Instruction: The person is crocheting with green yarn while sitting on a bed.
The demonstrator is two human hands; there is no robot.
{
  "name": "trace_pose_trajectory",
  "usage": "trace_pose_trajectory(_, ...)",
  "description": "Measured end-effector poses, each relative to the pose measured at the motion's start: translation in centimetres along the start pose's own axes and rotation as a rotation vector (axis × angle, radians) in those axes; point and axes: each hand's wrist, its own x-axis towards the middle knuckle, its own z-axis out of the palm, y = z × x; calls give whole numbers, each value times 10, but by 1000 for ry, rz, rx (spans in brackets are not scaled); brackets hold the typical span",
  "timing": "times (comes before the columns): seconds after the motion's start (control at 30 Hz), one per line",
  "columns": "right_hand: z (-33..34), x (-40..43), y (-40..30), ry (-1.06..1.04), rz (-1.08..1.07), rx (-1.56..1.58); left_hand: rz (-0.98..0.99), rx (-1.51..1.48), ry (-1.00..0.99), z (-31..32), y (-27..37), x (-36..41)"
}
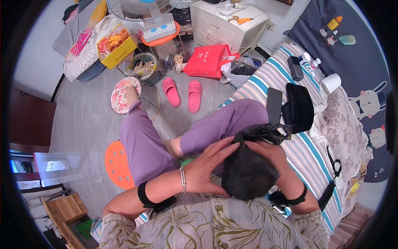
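Observation:
Close to my chest is a full black plastic bag (250,174), its contents hidden. My left hand (206,169) spreads over its left side, fingertips at the gathered neck and thumb low on the bag. On the other side, my right hand (275,155) presses against the bag, with fingers meeting the neck from the right; part of this hand is hidden behind the bag. The loose crumpled top of the bag trails to the right, near a dark phone (274,105) and a black cap-like fabric item (298,107) on the striped bed sheet (311,155).
Pink slippers (171,92), a red bag (206,61) and a bucket (146,68) stand on the floor. One foot rests on a floral round stool (119,96). An orange stool (118,165) is at left. A fan and white cabinet (224,28) are ahead.

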Motion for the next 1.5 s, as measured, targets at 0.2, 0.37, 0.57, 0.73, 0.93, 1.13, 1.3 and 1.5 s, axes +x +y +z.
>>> trace_pose_trajectory(0.2, 49, 15, 4, 271, -23, 382, 9, -63, 207, -4, -15, 4)
trace_pose_trajectory(0.37, 11, 4, -15, 168, 37, 291, -359, -1413, 603, -25, -53, -26)
trace_pose_trajectory(0.57, -32, -44, 46, 459, 189, 645, -253, -1317, 684, -42, -52, -20)
trace_pose_trajectory(0.73, -104, -34, -9, 653, 71, 790, -279, -1492, 418, -27, -48, -20)
trace_pose_trajectory(0.93, -107, -2, -62, 638, -129, 697, -9, -601, 117, -11, -31, -3)
trace_pose_trajectory(1.13, -45, 21, -43, 30, -27, 660, 50, -394, -51, -16, -16, 7)
trace_pose_trajectory(1.3, -3, 1, -25, -322, 94, 483, -302, -386, 334, -32, -41, -11)
trace_pose_trajectory(1.5, 27, -15, 0, -160, 88, 409, -341, -316, 461, -19, -4, -32)
